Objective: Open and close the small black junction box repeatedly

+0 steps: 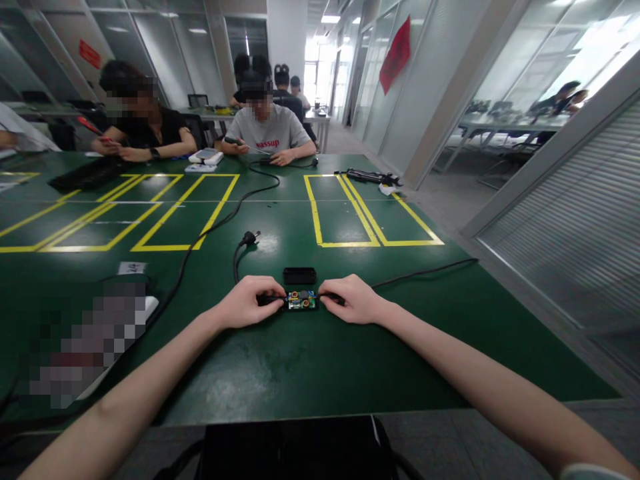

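Note:
A small circuit board (302, 300) with copper coils and coloured parts sits in an open black housing on the green table (290, 373). My left hand (254, 301) is at its left end, thumb and fingers closed on a black power cable (236, 267) that loops back to a plug (249, 238). At the right end my right hand (353, 300) pinches another black cable (425, 272), which runs off across the table to the right. Just behind the board lies a black housing cover (299, 275), touched by neither hand.
A blurred-out object (90, 347) lies at left beside a paper label (132, 268). One long black cord (220, 223) crosses the table. Yellow tape rectangles (350, 244) mark the surface. Two people sit opposite; black parts (370, 176) lie at the far right.

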Demonstrator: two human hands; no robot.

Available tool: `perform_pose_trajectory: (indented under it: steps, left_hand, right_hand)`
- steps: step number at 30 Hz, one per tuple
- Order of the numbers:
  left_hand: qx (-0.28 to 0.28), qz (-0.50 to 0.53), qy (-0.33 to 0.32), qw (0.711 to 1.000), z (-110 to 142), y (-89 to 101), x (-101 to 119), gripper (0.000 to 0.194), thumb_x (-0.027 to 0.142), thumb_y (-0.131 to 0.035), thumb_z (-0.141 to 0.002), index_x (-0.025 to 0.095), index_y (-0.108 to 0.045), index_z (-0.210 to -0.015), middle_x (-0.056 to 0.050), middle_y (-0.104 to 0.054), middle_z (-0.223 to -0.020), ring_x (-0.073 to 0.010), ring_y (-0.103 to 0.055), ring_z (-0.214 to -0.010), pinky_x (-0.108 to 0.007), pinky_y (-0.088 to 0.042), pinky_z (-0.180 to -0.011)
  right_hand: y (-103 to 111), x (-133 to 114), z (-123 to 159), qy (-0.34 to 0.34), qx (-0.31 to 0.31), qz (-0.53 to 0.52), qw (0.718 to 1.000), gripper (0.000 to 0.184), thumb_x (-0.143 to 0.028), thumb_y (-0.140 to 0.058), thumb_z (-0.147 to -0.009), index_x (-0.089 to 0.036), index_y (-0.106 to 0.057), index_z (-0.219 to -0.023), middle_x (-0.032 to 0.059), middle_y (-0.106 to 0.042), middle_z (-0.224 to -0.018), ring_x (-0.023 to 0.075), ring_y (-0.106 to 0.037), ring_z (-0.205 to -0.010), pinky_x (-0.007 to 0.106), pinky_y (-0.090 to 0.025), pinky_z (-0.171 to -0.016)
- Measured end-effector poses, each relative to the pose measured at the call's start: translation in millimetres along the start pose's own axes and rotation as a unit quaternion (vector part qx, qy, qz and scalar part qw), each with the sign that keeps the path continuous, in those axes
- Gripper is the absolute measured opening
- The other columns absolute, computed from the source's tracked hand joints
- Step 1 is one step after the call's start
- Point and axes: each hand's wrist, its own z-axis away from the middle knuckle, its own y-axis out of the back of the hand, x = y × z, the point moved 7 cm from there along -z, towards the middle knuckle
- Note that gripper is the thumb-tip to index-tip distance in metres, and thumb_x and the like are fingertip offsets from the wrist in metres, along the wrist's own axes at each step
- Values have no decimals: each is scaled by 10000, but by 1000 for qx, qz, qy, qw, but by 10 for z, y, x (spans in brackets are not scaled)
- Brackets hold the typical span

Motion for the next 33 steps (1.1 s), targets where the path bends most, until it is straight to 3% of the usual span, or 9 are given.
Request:
perform_pose_trajectory:
  steps: [10, 16, 21, 25, 29, 33]
  left_hand:
    - [13, 20, 33, 999, 16, 37, -51, 164, 267, -634, -857, 144, -742, -870, -12, -662, -707, -102, -535, -598, -219, -413, -581]
    - [10, 8, 15, 1000, 11, 39, -38, 166, 266, -624, -868, 149, -740, -856, -17, -665, -715, -109, -552, -612, -220, -412, -582]
    - [14, 5, 2, 1000, 11, 58, -26, 167, 257, -613, -877, 156, -746, -881, -35, -689, -771, -131, -598, -679, -233, -457, -632]
    - [41, -1, 33, 999, 1, 63, -101, 208, 277, -579, -908, 151, -742, -882, -17, -673, -720, -119, -564, -623, -227, -437, -604]
    - [73, -22, 63, 995, -17, 38, -192, 238, 291, -552, -932, 154, -725, -845, 12, -617, -637, -109, -498, -561, -223, -376, -554]
    - [70, -61, 68, 993, -42, -12, -208, 228, 295, -550, -934, 169, -712, -834, 14, -612, -632, -120, -508, -569, -228, -356, -557]
  right_hand:
    - [-50, -43, -3, 10, -14, 18, 1000, 127, -232, -528, -971, -198, -642, -924, 16, -680, -726, 144, -590, -606, 252, -347, -585]
    - [-48, -11, -14, -1, -21, 6, 1000, 93, -222, -562, -938, -199, -626, -874, 8, -671, -729, 138, -578, -619, 242, -347, -602]
    - [-19, 67, -29, -17, 3, 37, 999, 267, -234, -449, -1022, -198, -586, -796, 21, -630, -711, 150, -564, -652, 263, -334, -625]
    - [-15, 152, -42, -50, 30, 52, 997, 307, -255, -478, -1010, -203, -521, -711, 12, -577, -680, 145, -525, -646, 264, -325, -633]
    - [-53, 211, -55, -73, 22, 46, 996, 345, -262, -511, -989, -206, -458, -653, -8, -519, -645, 133, -479, -621, 261, -306, -625]
    - [-83, 240, -66, -78, 5, 30, 996, 347, -247, -526, -966, -202, -453, -629, -16, -503, -652, 121, -455, -600, 256, -300, -616]
